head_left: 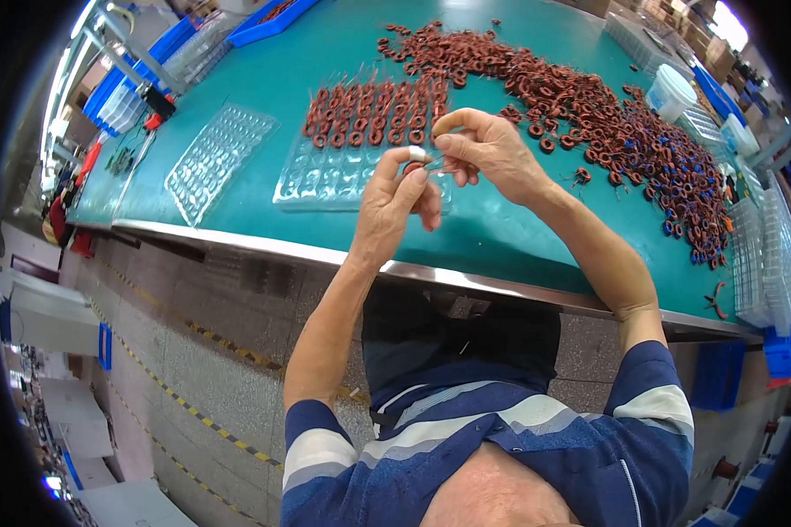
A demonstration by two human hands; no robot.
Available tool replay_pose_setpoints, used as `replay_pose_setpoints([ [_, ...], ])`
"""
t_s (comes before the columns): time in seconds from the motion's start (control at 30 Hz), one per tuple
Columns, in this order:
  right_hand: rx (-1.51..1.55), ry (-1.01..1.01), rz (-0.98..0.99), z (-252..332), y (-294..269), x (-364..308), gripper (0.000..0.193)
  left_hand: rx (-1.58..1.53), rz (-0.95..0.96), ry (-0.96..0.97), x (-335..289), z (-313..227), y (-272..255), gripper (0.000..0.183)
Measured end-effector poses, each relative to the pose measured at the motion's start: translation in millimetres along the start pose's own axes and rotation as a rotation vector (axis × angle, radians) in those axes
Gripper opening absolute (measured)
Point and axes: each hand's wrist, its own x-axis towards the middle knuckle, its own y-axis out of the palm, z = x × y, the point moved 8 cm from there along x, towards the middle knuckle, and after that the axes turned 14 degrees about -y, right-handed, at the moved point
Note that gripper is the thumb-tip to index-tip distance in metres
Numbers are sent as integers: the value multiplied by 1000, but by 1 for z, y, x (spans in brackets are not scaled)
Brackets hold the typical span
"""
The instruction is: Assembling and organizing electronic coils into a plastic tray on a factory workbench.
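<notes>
Close together above the front of the green table, my two hands work on one small red-brown wire-wound ring coil (415, 167). My left hand (385, 204) pinches the coil between thumb and fingers; a white wrap covers one fingertip. My right hand (499, 158) is closed at the coil's thin wire leads, finger and thumb pressed together. Just beyond them lies a clear plastic tray (312, 189), its far rows filled with upright ring coils (376, 110) and its near pockets bare. My fingers partly hide the tray's right end.
A long heap of ring coils (580, 101) spreads over the table's far and right side, some with blue parts. Another clear tray (220, 162) lies at the left. Red-handled pliers (717, 301), stacked clear trays (769, 255) and a white tub (670, 92) are at the right.
</notes>
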Motion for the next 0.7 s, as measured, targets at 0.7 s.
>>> replay_pose_setpoints([
  [0.7,268,222,-3,-12,10,-6,24,649,81,-5,8,-48,4,17],
])
